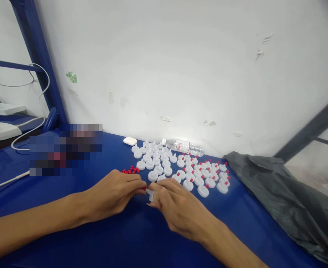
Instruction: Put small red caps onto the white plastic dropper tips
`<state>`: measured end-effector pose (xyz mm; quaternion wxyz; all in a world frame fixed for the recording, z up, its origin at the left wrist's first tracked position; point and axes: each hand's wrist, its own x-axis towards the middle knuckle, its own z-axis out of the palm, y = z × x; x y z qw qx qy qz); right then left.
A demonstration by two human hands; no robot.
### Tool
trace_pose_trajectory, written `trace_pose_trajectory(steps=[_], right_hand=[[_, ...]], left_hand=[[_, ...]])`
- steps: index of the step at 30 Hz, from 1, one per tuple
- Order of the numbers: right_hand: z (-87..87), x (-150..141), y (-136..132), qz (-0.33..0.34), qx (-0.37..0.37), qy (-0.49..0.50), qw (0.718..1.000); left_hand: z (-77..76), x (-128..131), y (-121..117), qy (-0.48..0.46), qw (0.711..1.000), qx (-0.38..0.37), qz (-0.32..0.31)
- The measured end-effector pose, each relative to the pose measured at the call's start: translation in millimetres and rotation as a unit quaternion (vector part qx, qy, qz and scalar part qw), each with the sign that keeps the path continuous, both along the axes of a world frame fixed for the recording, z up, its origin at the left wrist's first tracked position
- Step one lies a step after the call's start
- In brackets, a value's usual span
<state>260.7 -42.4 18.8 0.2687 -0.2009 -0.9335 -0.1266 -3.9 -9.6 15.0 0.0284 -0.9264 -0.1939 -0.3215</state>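
Observation:
Between the fingertips of my left hand (119,191) is a small red cap (145,189), at the tip of a white nozzle lid (150,194). My right hand (177,206) is closed around that lid, and its fingers hide most of it. Just beyond my left hand lies a small pile of red caps (131,170). White nozzle lids without caps (150,163) spread over the blue surface past my hands. To their right stand several white lids with red caps on their tips (203,190).
A clear plastic bottle (183,146) lies against the white wall, with a white earbud case (130,141) to its left. Dark grey plastic sheeting (281,197) drapes the right side of the blue surface (141,242). White cables (45,100) hang by the blue frame at left.

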Motion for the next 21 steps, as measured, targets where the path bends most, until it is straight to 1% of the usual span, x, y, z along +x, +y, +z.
trace_pose_trajectory(steps=[2, 4, 8, 10, 13, 15, 17, 19, 21], right_hand=[[3.0, -3, -3, -0.008, 0.034, 0.020, 0.999], [5.1, -6, -4, -0.005, 0.051, 0.038, 0.998], [1.8, -9, -3, 0.007, 0.073, 0.034, 0.997], [-1.3, -9, -2, 0.006, 0.072, 0.023, 0.997], [-0.6, -7, -1, 0.004, 0.041, 0.007, 0.999], [5.0, -4, -1, 0.003, 0.016, -0.006, 1.000], [13.5, 1, -1, -0.008, 0.003, -0.014, 1.000], [22.1, 9, 1, -0.038, 0.002, -0.008, 0.999], [28.6, 19, 5, -0.082, -0.001, 0.012, 0.997]], left_hand=[[-1.1, 1, -2, 0.006, 1.000, -0.008, -0.003], [-2.7, 1, -3, 0.020, 1.000, -0.009, -0.002], [-5.1, -1, -5, 0.018, 1.000, -0.018, -0.001], [-4.4, -1, -5, 0.012, 0.999, -0.034, -0.003], [-1.5, 1, -4, 0.009, 0.998, -0.065, 0.000], [0.4, 4, -3, -0.009, 0.997, -0.070, 0.012], [2.0, 8, -2, -0.041, 0.997, -0.054, 0.032], [3.5, 10, -1, -0.066, 0.996, -0.036, 0.052], [5.1, 10, 0, -0.077, 0.994, -0.031, 0.069]])
